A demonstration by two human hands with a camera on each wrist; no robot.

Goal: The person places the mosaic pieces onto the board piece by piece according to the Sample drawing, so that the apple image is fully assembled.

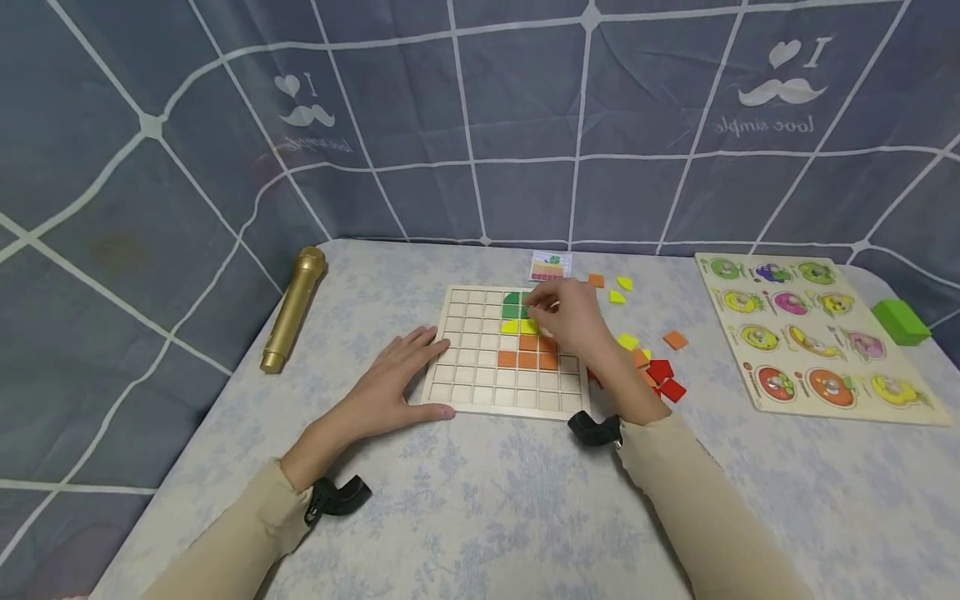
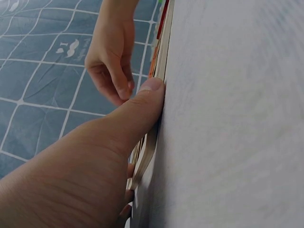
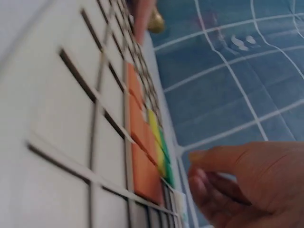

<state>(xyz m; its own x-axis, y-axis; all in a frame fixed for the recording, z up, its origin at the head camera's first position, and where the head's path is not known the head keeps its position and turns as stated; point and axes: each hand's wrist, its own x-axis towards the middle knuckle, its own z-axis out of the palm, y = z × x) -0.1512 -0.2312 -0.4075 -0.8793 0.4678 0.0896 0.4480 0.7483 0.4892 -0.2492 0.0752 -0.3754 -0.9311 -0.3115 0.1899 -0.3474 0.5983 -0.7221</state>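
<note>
A wooden grid board (image 1: 467, 350) lies on the table, with green pieces (image 1: 511, 311), yellow pieces (image 1: 510, 327) and orange pieces (image 1: 528, 361) set in its right-hand squares. My left hand (image 1: 386, 379) rests at the board's left side, fingers spread along the edge and thumb (image 2: 145, 97) at the near left corner. Over the green and yellow pieces hovers my right hand (image 1: 573, 317), thumb and fingertips close together; I cannot tell whether a small piece is between them. In the right wrist view, its thumb (image 3: 213, 159) is beyond the coloured rows.
Right of the board lie loose red pieces (image 1: 672, 390), orange and yellow pieces (image 1: 627, 342). A small pattern card (image 1: 550, 265) lies behind it. A gold microphone-shaped tube (image 1: 292, 312) is at left; a fruit puzzle board (image 1: 772, 321) and green block (image 1: 900, 322) are at right.
</note>
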